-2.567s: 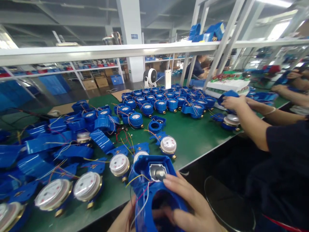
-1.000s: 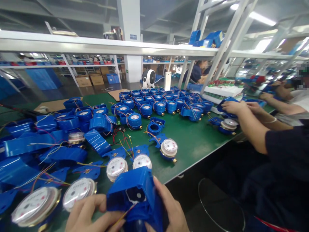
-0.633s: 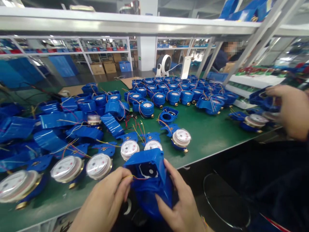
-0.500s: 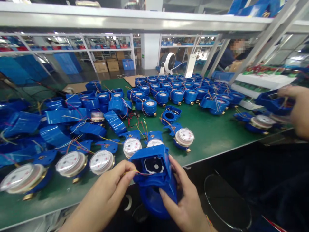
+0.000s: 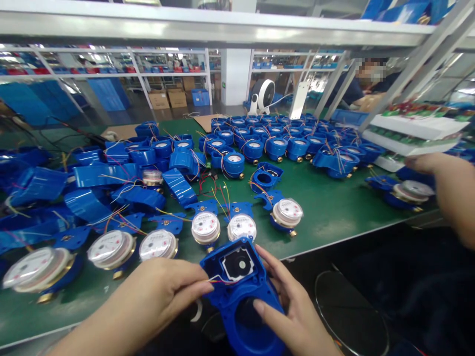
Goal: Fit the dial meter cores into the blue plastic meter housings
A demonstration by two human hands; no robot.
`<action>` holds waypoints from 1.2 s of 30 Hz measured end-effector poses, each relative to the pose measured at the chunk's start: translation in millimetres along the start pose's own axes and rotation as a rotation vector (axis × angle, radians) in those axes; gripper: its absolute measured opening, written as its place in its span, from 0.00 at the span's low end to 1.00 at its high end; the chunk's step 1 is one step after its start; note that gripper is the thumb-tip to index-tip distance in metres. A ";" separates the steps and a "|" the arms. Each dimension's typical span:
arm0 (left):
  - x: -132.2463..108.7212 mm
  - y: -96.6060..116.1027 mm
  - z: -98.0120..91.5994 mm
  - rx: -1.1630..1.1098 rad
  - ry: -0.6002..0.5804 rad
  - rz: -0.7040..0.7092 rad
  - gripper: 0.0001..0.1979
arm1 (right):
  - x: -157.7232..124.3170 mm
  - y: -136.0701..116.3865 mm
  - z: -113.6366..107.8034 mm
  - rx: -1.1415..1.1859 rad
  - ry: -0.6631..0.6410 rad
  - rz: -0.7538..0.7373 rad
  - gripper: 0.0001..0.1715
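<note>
My right hand [image 5: 289, 309] grips a blue plastic meter housing [image 5: 249, 296] by its side, thumb over the round opening. The housing is held in front of the table edge, its rectangular compartment facing me with a black part [image 5: 239, 264] in a white frame inside. Thin coloured wires [image 5: 218, 281] run out of that compartment, and my left hand [image 5: 181, 284] pinches them between thumb and fingertips. Just beyond the housing stands a round water meter [image 5: 242, 227] with a white dial. Another water meter [image 5: 206, 226] is beside it on the left.
Several meters and blue housings with loose wires cover the green table [image 5: 326, 212]. An open blue housing [image 5: 265, 177] lies mid-table. At right, a co-worker's hand [image 5: 445, 183] reaches in near stacked white trays [image 5: 411, 128]. A metal shelf [image 5: 208, 29] crosses overhead; a white fan [image 5: 263, 96] stands behind.
The housing has tilted in my right hand, so its round opening shows more. My left hand still pinches the wires. The co-worker's hand at right has lowered the blue housing it held.
</note>
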State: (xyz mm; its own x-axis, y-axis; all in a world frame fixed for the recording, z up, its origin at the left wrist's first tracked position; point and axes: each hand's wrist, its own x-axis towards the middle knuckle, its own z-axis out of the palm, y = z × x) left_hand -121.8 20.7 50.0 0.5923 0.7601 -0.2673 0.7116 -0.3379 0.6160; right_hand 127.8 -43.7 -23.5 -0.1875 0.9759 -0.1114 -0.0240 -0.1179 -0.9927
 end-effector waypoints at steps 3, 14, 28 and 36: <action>0.7 -1.7 8.5 -0.033 0.222 0.051 0.21 | -0.5 -3.7 -0.5 0.076 -0.056 0.015 0.42; 13.4 -16.0 29.0 -0.391 0.370 -0.092 0.28 | -2.1 -3.5 6.8 0.246 -0.137 -0.007 0.43; -2.4 -21.7 -10.4 -0.516 0.374 -0.200 0.25 | 49.0 -21.5 -15.0 -0.358 -0.046 -0.263 0.37; -22.8 -33.7 -22.7 -0.705 0.684 -0.359 0.29 | 119.3 8.5 -9.4 -0.938 0.103 -0.412 0.38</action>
State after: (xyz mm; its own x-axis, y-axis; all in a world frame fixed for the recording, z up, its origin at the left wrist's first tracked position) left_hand -167.9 27.4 52.1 -0.1068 0.9780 -0.1794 0.2919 0.2034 0.9346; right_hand 114.5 73.5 -45.7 -0.2515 0.9246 0.2861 0.7174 0.3766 -0.5862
